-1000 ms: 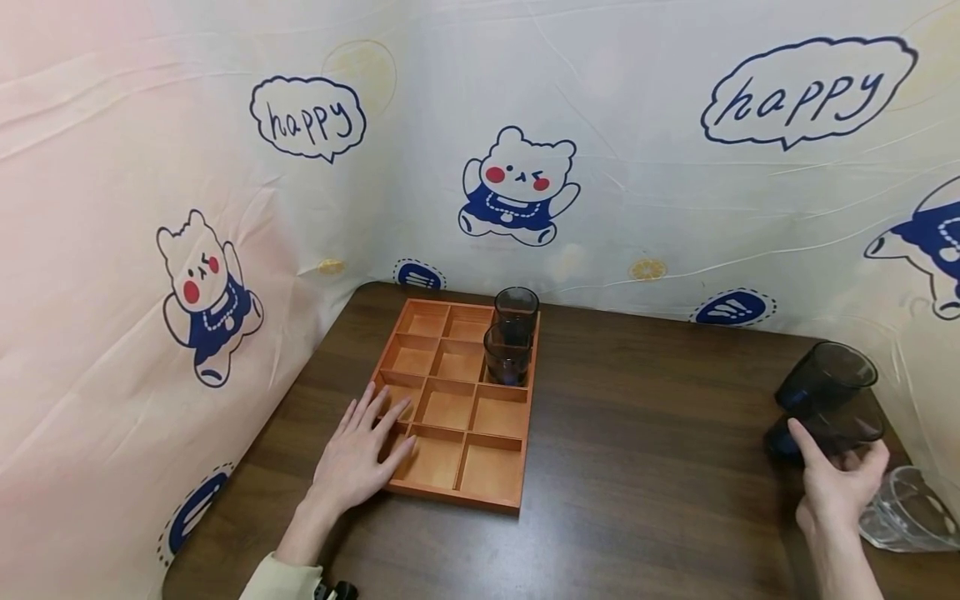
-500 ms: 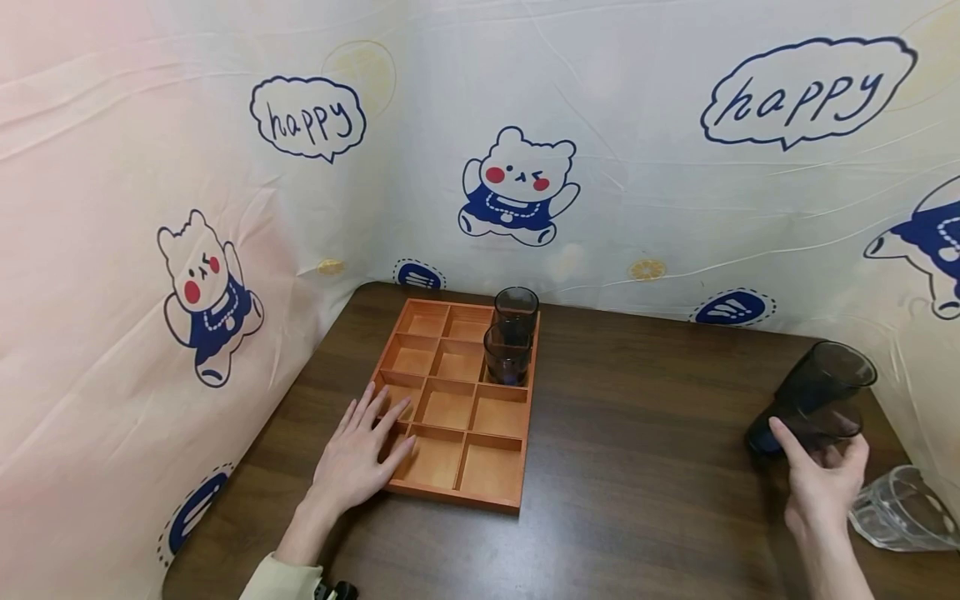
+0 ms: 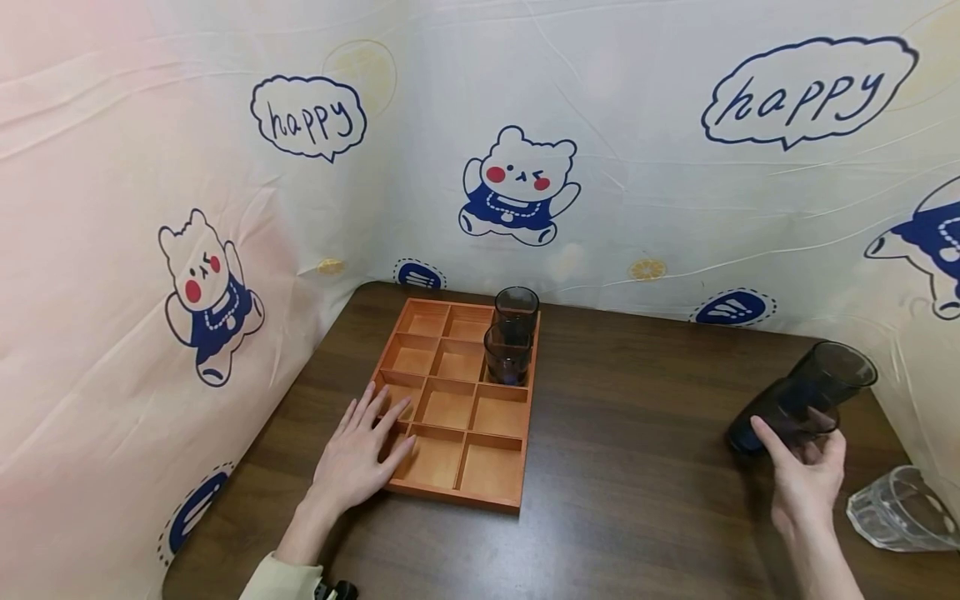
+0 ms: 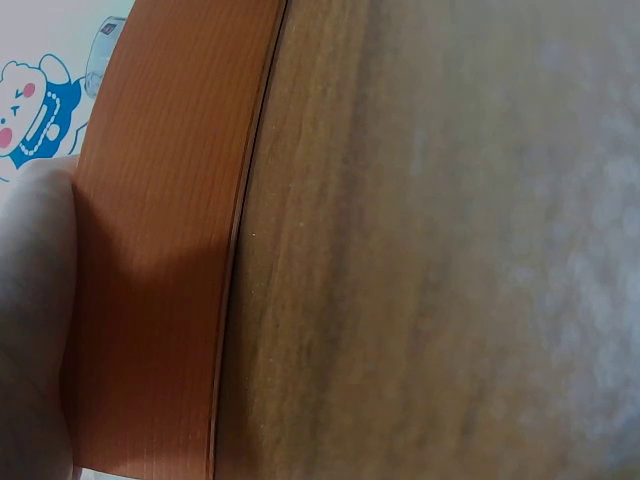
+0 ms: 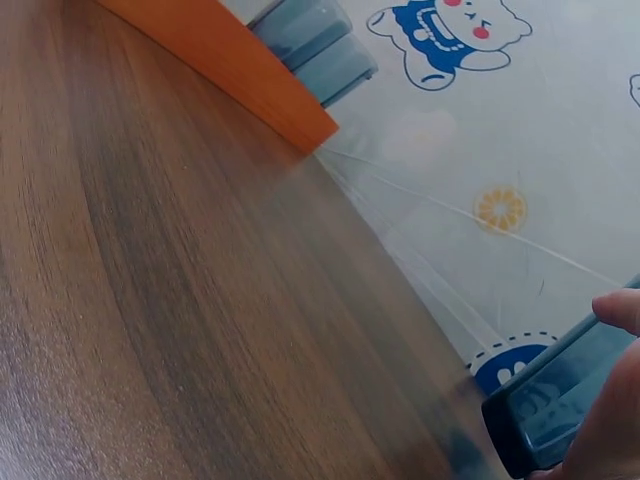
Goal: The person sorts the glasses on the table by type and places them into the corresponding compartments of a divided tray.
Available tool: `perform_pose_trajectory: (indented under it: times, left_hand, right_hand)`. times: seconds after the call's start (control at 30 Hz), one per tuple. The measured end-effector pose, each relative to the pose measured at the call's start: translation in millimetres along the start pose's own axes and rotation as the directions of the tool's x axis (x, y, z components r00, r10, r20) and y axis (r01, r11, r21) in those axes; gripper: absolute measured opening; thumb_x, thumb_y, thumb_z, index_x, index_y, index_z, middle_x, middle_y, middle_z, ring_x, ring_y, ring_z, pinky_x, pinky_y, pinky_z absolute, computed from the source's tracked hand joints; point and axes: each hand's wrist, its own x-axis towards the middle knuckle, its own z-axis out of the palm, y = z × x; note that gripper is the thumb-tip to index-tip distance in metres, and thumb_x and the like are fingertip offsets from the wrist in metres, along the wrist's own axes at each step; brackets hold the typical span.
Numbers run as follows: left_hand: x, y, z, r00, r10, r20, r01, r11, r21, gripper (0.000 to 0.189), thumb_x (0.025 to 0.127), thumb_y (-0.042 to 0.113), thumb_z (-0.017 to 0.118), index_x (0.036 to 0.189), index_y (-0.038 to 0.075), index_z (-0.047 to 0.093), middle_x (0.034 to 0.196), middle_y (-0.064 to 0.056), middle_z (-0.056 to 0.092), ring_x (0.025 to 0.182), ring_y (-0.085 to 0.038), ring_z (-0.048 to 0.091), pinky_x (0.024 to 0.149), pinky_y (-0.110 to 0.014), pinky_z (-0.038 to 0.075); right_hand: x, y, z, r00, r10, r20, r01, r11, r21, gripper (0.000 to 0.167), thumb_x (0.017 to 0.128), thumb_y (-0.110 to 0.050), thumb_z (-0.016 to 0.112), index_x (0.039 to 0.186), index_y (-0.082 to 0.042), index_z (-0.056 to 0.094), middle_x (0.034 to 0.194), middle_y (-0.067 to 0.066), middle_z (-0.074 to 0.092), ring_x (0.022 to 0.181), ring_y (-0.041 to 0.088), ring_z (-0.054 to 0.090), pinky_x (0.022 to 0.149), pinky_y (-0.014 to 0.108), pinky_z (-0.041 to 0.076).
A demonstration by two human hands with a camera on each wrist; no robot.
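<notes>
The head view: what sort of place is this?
Perhaps a small screened-off indoor workspace: a dark brown wood-grained table, pale bear-printed sheeting hanging behind it, and an orange-brown rectangular wooden divided tray on top.

- Table (image 3: 630, 467) was dark brown wood, kinda shiny up front
- Pale cloth (image 3: 645, 200) hung behind it and along the left
- Winking bears (image 3: 519, 192) in blue were printed on that
- "Happy" bubbles (image 3: 308, 118) floated higher, small orange slices (image 3: 647, 269) lower

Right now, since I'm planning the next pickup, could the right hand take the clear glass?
Probably not: the right hand holds a dark glass, though nothing visible stands between that hand and the clear glass.
</notes>
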Motion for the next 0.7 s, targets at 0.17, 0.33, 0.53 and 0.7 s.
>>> perform_pose_trajectory:
  times: [0.17, 0.33, 0.53, 0.7]
  left_hand:
    - [0.0, -0.4, -0.1, 1.0, 0.0, 0.001, 0.0, 1.0, -0.002, 0.069, 0.105, 0.054, 0.066, 0.166, 0.026, 0.052, 0.175, -0.017, 0.043, 0.172, -0.039, 0.022, 0.138, -0.063, 0.02]
    - [-0.1, -1.1, 0.2, 1.0, 0.003, -0.002, -0.003, 1.0, 0.003, 0.069, 0.105, 0.055, 0.066, 0.166, 0.026, 0.052, 0.175, -0.017, 0.043, 0.172, -0.039, 0.022, 0.138, -0.063, 0.02]
    - [-0.4, -0.6, 0.9, 1.0, 0.006, -0.012, -0.006, 1.0, -0.005, 0.069, 0.105, 0.054, 0.067, 0.165, 0.025, 0.053, 0.175, -0.017, 0.044, 0.172, -0.039, 0.023, 0.138, -0.063, 0.021]
    - [-0.4, -0.2, 1.7, 1.0, 0.011, -0.023, -0.011, 1.0, -0.008, 0.068, 0.104, 0.054, 0.067, 0.164, 0.025, 0.054, 0.174, -0.017, 0.045, 0.171, -0.04, 0.024, 0.137, -0.064, 0.022]
  right_hand:
    - [-1.6, -0.8, 2.0, 1.0, 0.006, 0.015, -0.006, 1.0, 0.011, 0.069, 0.085, 0.022, 0.077, 0.133, -0.024, 0.056, 0.105, -0.012, 0.078, 0.096, -0.003, 0.074, 0.081, 0.007, 0.057]
    - [-5.0, -2.0, 6.2, 0.999, 0.038, 0.025, -0.037, 0.999, -0.012, 0.068, 0.087, 0.02, 0.077, 0.132, -0.026, 0.056, 0.104, -0.013, 0.079, 0.097, -0.004, 0.074, 0.08, 0.007, 0.056]
    - [-8.6, -1.5, 11.0, 0.996, 0.07, 0.055, -0.071, 0.997, 0.009, 0.066, 0.087, 0.02, 0.076, 0.131, -0.026, 0.057, 0.103, -0.012, 0.078, 0.092, -0.003, 0.071, 0.071, 0.012, 0.053]
    - [-11.5, -0.8, 16.3, 0.995, 0.073, 0.073, -0.073, 0.997, 0.009, 0.063, 0.088, 0.02, 0.075, 0.131, -0.024, 0.057, 0.1, -0.012, 0.077, 0.083, 0.0, 0.065, 0.063, 0.014, 0.046]
